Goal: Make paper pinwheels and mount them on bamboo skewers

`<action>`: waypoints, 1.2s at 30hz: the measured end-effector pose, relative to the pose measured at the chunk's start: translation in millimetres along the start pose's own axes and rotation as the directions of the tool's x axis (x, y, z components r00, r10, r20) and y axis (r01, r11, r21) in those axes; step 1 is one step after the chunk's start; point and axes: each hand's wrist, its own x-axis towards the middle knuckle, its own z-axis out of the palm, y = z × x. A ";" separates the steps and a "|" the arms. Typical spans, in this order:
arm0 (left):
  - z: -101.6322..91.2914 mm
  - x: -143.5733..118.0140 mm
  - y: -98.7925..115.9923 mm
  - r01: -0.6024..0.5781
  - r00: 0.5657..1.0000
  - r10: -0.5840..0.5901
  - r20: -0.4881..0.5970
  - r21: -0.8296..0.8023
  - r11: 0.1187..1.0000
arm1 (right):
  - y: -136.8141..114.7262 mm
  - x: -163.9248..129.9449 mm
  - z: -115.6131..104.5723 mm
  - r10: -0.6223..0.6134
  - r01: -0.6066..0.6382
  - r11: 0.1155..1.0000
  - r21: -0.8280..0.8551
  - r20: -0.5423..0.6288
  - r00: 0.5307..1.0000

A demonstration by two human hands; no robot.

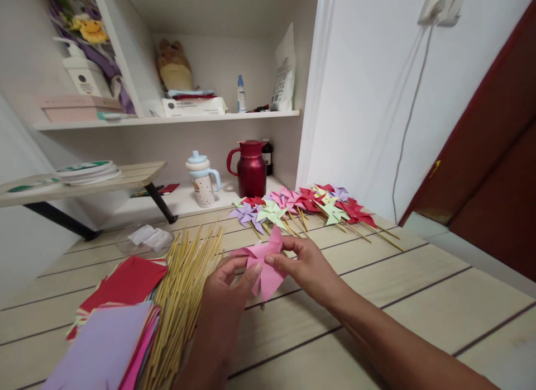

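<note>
Pink paper pinwheel (264,262) pinched between left hand (226,300) and right hand (307,264), fingertips closed on folded vanes, held just above worktop (419,300). No stick attached yet. Bundle of bamboo sticks (182,300) just left of left hand; stacked coloured paper sheets (117,328) further left, plenty unused. Finished pinwheels on sticks (305,208) piled beyond right hand. Judged mid-batch: several done, current one folded but unmounted.
</note>
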 end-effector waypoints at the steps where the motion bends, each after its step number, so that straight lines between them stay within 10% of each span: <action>1: -0.9 0.4 0.9 -0.003 1.000 0.003 -0.011 -0.002 1.000 | -0.2 -0.2 0.4 -0.001 0.001 1.000 -0.004 0.002 1.000; 21: 0.9 4.5 -6.5 -0.021 0.999 0.021 -0.038 -0.013 1.000 | 4.9 -0.4 10.5 0.037 -0.037 0.993 0.112 0.005 0.999; 27: -13.9 17.2 5.1 -0.058 0.995 0.028 -0.098 -0.313 0.948 | 5.4 1.2 -9.0 -0.084 0.099 0.994 0.047 -0.254 0.963; 33: -17.3 33.1 8.0 -0.072 0.996 0.042 -0.078 -0.422 0.904 | 13.7 1.0 -5.7 0.208 -0.211 0.978 -0.008 0.187 0.960; 36: -19.0 38.5 -2.4 -0.053 0.998 0.031 -0.061 -0.414 0.909 | 20.1 3.4 -2.2 0.237 -0.226 0.971 -0.078 0.199 0.951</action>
